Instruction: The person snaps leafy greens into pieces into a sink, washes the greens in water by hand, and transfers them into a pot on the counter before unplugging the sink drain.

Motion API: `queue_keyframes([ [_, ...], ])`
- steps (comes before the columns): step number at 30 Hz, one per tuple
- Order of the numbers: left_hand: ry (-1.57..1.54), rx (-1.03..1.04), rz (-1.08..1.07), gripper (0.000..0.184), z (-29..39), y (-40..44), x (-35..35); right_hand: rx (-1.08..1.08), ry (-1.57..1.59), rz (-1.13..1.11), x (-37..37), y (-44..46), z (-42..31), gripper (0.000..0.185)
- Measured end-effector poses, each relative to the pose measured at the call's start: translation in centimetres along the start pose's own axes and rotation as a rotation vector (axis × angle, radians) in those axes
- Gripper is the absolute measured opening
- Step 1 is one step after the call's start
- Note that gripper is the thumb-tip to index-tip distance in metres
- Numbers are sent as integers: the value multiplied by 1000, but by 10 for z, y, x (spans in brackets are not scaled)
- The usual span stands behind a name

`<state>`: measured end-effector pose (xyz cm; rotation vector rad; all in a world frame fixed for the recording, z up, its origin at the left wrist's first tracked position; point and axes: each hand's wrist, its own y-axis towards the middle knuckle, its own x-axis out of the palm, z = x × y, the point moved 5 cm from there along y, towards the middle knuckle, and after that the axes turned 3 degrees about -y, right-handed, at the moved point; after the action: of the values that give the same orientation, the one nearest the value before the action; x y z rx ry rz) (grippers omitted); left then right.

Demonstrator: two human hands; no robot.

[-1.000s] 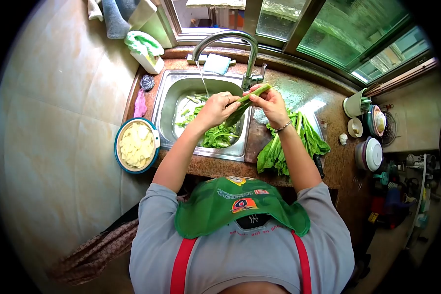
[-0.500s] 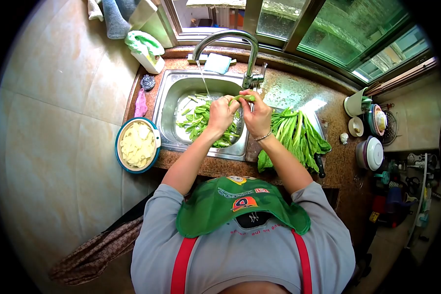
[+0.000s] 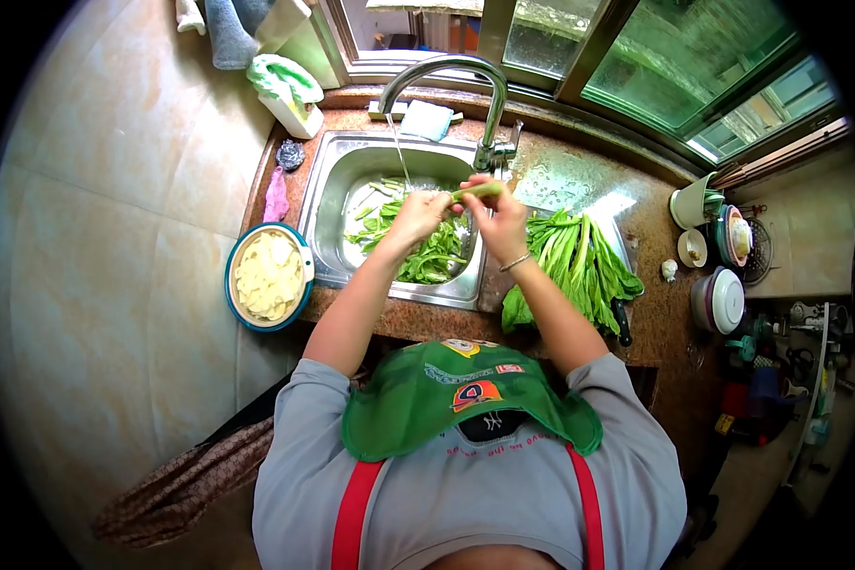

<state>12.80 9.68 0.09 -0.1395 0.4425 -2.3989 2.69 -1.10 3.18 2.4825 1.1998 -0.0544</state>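
Over the sink point(image 3: 318, 180), a short green vegetable stem point(image 3: 479, 191) is stretched between my two hands. My right hand point(image 3: 501, 223), with a bracelet at the wrist, is closed round it. The fingertips of my left hand point(image 3: 418, 217) pinch at its left end; exactly where they touch is partly hidden. Torn leafy greens point(image 3: 434, 256) and stem pieces lie in the sink below. A thin stream of water runs from the curved faucet point(image 3: 454, 64) just beyond my left hand. Right of the sink lies a bunch of long-stemmed greens point(image 3: 579, 261).
A bowl of pale slices point(image 3: 268, 275) stands left of the sink. The black handle of a knife point(image 3: 621, 323) shows by the greens. A light blue cloth point(image 3: 427, 121) lies behind the sink. Garlic point(image 3: 669, 270) and stacked bowls point(image 3: 726, 297) stand on the right.
My left hand has shifted slightly left and turned, its fingers now at the stem's end. The right hand has tilted the stem a little. Water still runs.
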Motion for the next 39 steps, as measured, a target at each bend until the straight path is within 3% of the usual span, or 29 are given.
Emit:
queue_keyframes([
  [1, -6, -34, -16, 33, 4, -3, -2, 116, 308, 30, 0, 8, 13, 12],
  [4, 52, -63, -33, 29, 3, -4, -12, 435, 420, -115, -10, 16, 28, 22],
  [6, 107, -47, -41, 30, 1, -4, -16, 461, 460, -129, -12, 18, 24, 26],
  [8, 139, -45, -65, 30, 0, -9, -11, 458, 243, -164, -11, 20, 23, 28],
  [12, 214, 8, -119, 28, 0, -9, -8, 501, 280, -268, -7, 19, 30, 24],
  [14, -240, -201, -281, 27, -4, -13, -5, 563, 393, -227, -6, 18, 30, 25],
  [15, -342, -208, -330, 25, -6, -13, -3, 643, 548, -203, -3, 16, 31, 25],
  [16, -342, -209, -330, 25, -11, -10, 0, 721, 704, -177, 0, 13, 33, 25],
  [18, -539, -245, -121, 26, -22, -4, 0, 751, 742, -157, 6, 9, 34, 25],
  [19, -637, -200, -291, 28, -20, -6, 2, 773, 804, -166, 9, 8, 35, 24],
  [20, -635, -200, -291, 28, -23, -6, 1, 793, 865, -175, 12, 7, 35, 24],
  [23, -924, -112, -629, 32, -12, -13, 12, 822, 931, -196, 17, 4, 39, 22],
  [25, -1002, -41, -555, 33, -14, -14, 11, 836, 978, -208, 19, 6, 47, 22],
  [27, -1215, 112, -470, 36, -23, 0, -3, 960, 1418, -235, 28, 5, 65, 20],
  [28, -1295, 103, -673, 36, -4, -7, -11, 912, 1403, -176, 25, 6, 65, 20],
  [30, -1140, -7, -231, 33, -3, 0, -16, 842, 1166, -50, 18, 6, 65, 21],
  [31, -701, -83, -93, 41, -17, 6, -35, 846, 1163, -54, 16, 4, 61, 21],
  [32, -702, -82, -91, 41, -24, 12, -42, 780, 972, -50, 9, 5, 58, 20],
  [34, 74, 158, 117, 55, -31, 26, -62, 709, 783, -41, -2, 8, 53, 20],
  [35, 367, 226, 115, 60, -34, 32, -73, 664, 705, -95, -4, 10, 50, 19],
  [36, 370, 226, 113, 60, -22, 26, -72, 618, 629, -149, -4, 12, 48, 19],
  [38, 242, -47, -282, 56, -4, 2, -47, 592, 608, -168, 0, 13, 46, 19],
  [39, 277, -72, -264, 50, -9, 1, -40, 582, 600, -185, 3, 15, 45, 19],
])
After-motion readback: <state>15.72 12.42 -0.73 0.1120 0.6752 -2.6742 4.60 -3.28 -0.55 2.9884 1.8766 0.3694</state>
